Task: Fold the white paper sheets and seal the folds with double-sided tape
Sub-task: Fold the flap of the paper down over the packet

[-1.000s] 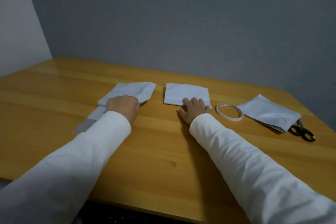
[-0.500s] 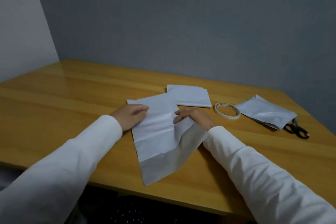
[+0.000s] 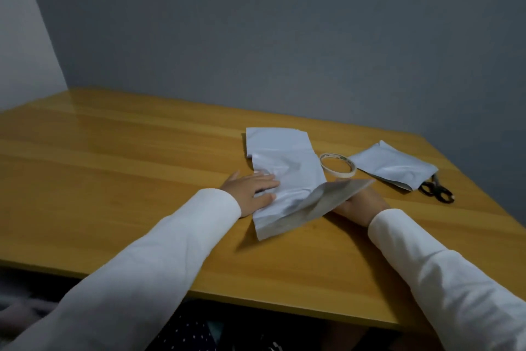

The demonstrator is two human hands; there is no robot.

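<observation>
A white paper sheet [image 3: 293,180] lies in front of me on the wooden table [image 3: 113,180]. My left hand [image 3: 250,189] presses flat on its left edge. My right hand [image 3: 360,205] grips the sheet's near right part and lifts it off the table; the raised flap hides its fingers. Behind the sheet lies a folded white sheet [image 3: 273,141], partly covered by it. A roll of double-sided tape [image 3: 338,169] rests flat just right of the sheet. Further right is another folded sheet [image 3: 394,165].
Black-handled scissors [image 3: 437,194] lie at the right, their blades under the folded sheet there. The table's near edge runs close below my forearms. A grey wall stands behind the table.
The view has swung left, so everything sits further right. The sheet has shifted over the folded one behind it. My right hand has moved under the near right part and raised it.
</observation>
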